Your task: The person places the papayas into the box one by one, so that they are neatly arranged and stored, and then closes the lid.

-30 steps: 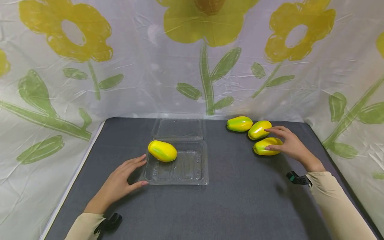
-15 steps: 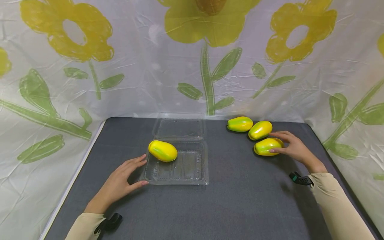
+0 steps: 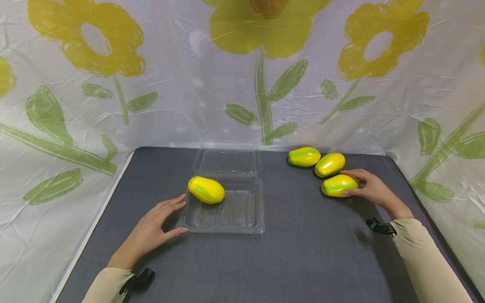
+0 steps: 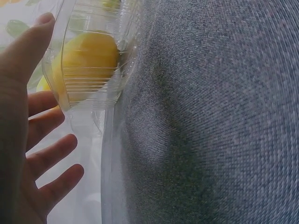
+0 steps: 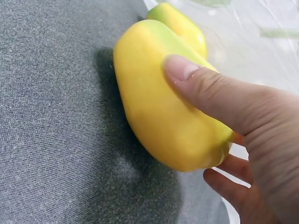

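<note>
My right hand (image 3: 370, 190) grips the right end of the nearest yellow-green papaya (image 3: 337, 185) of the right-hand group, which lies on the dark cloth. In the right wrist view the thumb (image 5: 201, 86) presses the near side of this papaya (image 5: 156, 102), and the other fingers reach behind it, partly hidden. At the left edge of a clear plastic clamshell box (image 3: 227, 229) is my left hand (image 3: 151, 227), its fingers spread and the thumb at the front corner. Inside the box's base, at the back left, sits another papaya (image 3: 206, 190).
Two more papayas, one at the back (image 3: 304, 157) and one in the middle (image 3: 330, 164), lie just beyond the gripped one. The box's lid (image 3: 227, 162) is folded back toward the flowered curtain (image 3: 182, 101) behind the dark table (image 3: 280, 261).
My right hand has shifted slightly right and closed its thumb and fingers around the nearest papaya's right end. The left hand and the box stay where they were.
</note>
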`<state>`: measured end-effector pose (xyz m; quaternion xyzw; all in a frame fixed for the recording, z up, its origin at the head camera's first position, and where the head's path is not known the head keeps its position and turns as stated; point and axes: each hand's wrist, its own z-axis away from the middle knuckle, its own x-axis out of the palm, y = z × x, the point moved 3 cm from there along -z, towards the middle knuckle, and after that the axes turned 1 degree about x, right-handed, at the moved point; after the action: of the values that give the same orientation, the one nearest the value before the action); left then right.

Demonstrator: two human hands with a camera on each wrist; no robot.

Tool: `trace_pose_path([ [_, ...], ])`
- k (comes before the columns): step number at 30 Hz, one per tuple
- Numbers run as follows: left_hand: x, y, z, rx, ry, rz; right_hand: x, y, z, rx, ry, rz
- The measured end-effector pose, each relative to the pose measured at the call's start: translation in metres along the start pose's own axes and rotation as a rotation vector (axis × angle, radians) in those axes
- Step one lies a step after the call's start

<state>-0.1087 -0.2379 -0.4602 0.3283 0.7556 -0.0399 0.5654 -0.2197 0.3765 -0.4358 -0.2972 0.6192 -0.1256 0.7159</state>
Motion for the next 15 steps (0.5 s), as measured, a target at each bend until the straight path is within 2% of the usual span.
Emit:
trace_pose_path([
  [15, -0.0004, -0.0007, 0.0002, 0.003, 0.002, -0.002, 0.0007, -0.0021, -0.0003, 0.015, -0.003, 0.020],
])
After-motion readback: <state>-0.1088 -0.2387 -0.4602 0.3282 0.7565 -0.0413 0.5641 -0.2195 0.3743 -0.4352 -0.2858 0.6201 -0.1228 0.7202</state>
